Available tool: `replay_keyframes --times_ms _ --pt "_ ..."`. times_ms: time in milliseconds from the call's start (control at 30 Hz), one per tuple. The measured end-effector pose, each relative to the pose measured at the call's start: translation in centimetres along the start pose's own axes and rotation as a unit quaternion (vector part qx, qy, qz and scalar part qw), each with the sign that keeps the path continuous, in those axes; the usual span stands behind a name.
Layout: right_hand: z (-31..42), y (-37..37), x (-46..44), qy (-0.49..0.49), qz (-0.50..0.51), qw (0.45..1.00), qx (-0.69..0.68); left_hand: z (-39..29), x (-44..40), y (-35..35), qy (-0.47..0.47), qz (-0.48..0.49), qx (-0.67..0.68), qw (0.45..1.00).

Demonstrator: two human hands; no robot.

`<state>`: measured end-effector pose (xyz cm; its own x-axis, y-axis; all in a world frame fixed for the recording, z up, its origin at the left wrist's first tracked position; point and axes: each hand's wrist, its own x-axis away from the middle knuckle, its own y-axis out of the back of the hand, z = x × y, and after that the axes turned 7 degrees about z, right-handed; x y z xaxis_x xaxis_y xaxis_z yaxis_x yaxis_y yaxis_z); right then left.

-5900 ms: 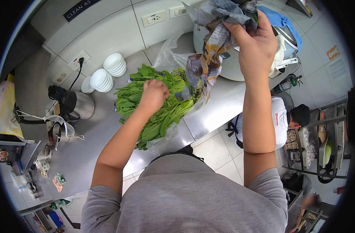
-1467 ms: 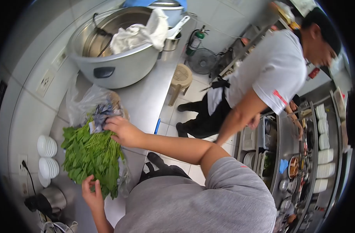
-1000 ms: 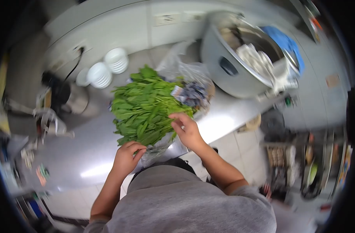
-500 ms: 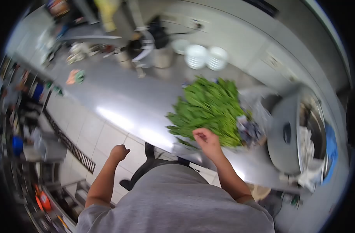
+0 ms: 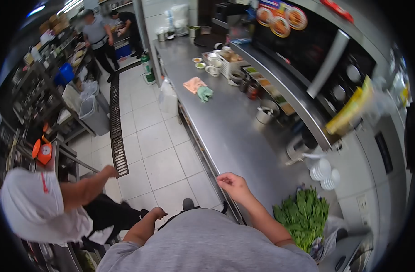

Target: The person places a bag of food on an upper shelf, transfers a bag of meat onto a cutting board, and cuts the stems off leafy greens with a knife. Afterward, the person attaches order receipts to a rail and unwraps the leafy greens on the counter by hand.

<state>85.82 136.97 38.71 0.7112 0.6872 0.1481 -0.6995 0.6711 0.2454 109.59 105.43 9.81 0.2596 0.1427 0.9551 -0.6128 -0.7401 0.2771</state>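
Note:
Low beside my body, my left hand (image 5: 159, 212) hangs over the tiled floor, its fingers curled in with nothing seen in them. My right hand (image 5: 233, 186) is above the front edge of the steel counter (image 5: 237, 136); its fingers are loosely bent, and it holds nothing. To the right of that forearm lies a pile of leafy greens (image 5: 302, 217), apart from the hand. Stacked white bowls (image 5: 323, 170) stand behind the greens.
A co-worker in a white cap (image 5: 35, 206) is close on my left, arm stretched out. Two people (image 5: 98, 36) stand far down the aisle. A floor drain (image 5: 117, 122) runs along it. Pink and green cloths (image 5: 198, 88), a metal pot (image 5: 267, 111) and small dishes sit on the counter.
My view has swung left along the counter and aisle. The greens now appear lower right. The capped co-worker has come into view. My right hand is no longer over the greens.

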Motion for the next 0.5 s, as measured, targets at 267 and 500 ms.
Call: replay_keyframes --times_ms 267,500 --pt "2.8 -6.7 -13.4 0.02 0.148 0.988 0.044 8.6 -1.0 9.2 -0.068 -0.185 0.16 0.967" --pt "-0.2 -3.1 -24.0 -0.069 0.215 0.972 0.064 14.5 -4.6 11.0 0.089 -0.072 0.131 0.985"
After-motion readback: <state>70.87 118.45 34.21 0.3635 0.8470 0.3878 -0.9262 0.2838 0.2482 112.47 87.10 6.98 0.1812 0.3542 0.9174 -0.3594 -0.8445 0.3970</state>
